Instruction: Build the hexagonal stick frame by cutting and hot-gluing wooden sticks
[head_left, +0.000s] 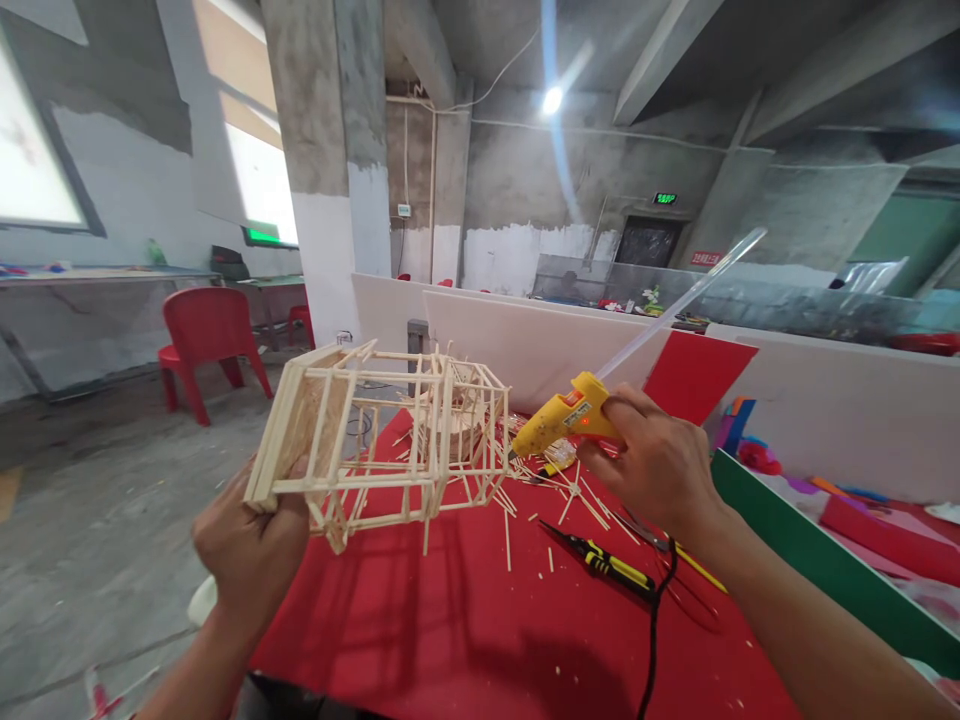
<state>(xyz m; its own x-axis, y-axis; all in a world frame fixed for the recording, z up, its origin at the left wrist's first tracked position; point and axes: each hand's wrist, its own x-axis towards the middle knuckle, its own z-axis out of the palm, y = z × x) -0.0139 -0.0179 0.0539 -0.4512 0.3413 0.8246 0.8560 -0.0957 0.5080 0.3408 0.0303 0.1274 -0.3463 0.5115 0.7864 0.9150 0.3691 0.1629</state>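
Observation:
My left hand (259, 545) grips the base of a wooden stick model (390, 440), a lattice frame of thin pale sticks tilted sideways above the table. In my right hand (652, 455) is a yellow hot glue gun (562, 415), fingers wrapped round its handle. A long clear glue stick (690, 295) juts from the gun's back end. The gun's nozzle is at the model's right end; whether it touches a stick I cannot tell. A black cord (656, 640) hangs below my right hand.
Long-nose pliers (604, 565) with black and yellow handles lie on the red tabletop (525, 640). Loose sticks (574, 490) are scattered behind them. White panels (525, 330) border the back, a green panel (810, 545) the right. A red chair (210, 335) stands at left.

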